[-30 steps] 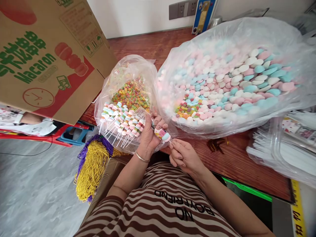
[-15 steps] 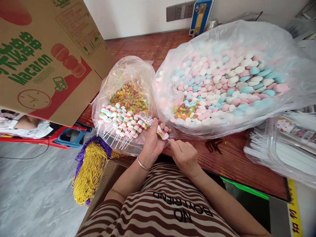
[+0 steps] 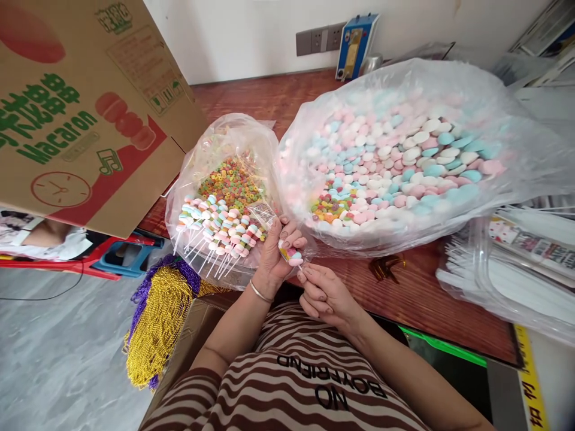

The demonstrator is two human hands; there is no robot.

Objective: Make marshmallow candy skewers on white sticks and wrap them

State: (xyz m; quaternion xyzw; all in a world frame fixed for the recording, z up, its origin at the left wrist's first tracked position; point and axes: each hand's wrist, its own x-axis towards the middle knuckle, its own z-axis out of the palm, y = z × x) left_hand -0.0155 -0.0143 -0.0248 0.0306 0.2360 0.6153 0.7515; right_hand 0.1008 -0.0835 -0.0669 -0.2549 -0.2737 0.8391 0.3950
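My left hand [image 3: 272, 258], with a bracelet at the wrist, is wrapped round a marshmallow stick [image 3: 294, 260] in a clear printed wrapper. Pink, blue and yellow pieces show between its fingers. My right hand [image 3: 331, 294] pinches the lower end, where the thin stick and the wrapper's edge meet; which of these it grips I cannot tell. Just left of my left hand, several finished-looking marshmallow skewers [image 3: 215, 224] with white sticks lie on an open plastic bag of small coloured candy rings [image 3: 230, 179]. A clear wrapper [image 3: 263, 213] sits beside the thumb.
A big clear bag of pastel marshmallows [image 3: 395, 161] spreads over the wooden table [image 3: 359, 281]. At left stands a cardboard carton [image 3: 85, 114]. Packs of white sticks [image 3: 507, 269] lie at right, gold twist ties [image 3: 386, 268] nearer. Gold bead strings [image 3: 159, 323] hang at the edge.
My right hand's fingers have loosened from a tight fist into a lighter pinch at the stick's end. My left hand keeps its hold, and the whole view has shifted slightly.
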